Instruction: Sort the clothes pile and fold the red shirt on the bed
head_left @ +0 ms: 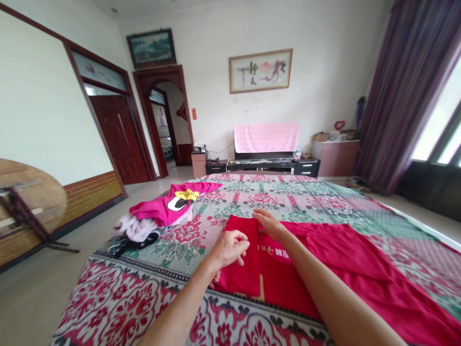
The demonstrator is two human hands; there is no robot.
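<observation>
A red garment [288, 283] with white and gold print lies spread on the patterned bedspread [144, 288]. Its left part is folded over into a flat strip [248, 274]. Over that strip is my left hand [230, 247], its fingers loosely curled and apart, with nothing visible in them. My right hand [268, 223] rests at the strip's far edge, fingers stretched out and touching the cloth. The right forearm crosses over the garment and hides part of the print. Further right, the red fabric is loose and wrinkled.
Left on the bed is a heap of clothes: a pink shirt [162, 204] with a cartoon print over pale and black-and-white fabric. A folded round table [32, 197] leans at the left wall. Beyond the bed stands a low black cabinet [306, 168] with a pink cloth [266, 137] above.
</observation>
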